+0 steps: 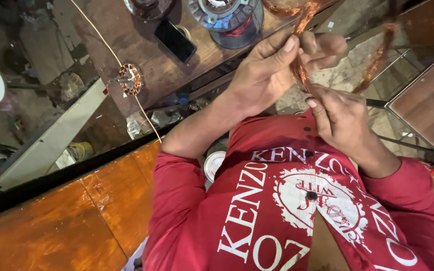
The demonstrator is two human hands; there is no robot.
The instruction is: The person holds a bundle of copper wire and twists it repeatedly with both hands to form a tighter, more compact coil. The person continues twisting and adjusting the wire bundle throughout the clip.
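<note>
My left hand (269, 70) and my right hand (342, 120) are both closed on a bundle of thin copper wire (301, 73) in front of my red shirt (257, 216). The left hand pinches it higher up, with thumb and fingers wrapped round it. Just below, the fingertips of the right hand grip its lower end. From my hands the bundle rises to the top edge of the view. A second copper strand (377, 55) hangs to the right of it.
On a brown wooden table (141, 47) lie a black phone (175, 40), a round metal motor part (227, 17) and a small wound stator (129, 79). A thin pale cord (104, 42) crosses it. An orange wooden bench (76, 216) is at lower left, a framed panel (423, 100) at right.
</note>
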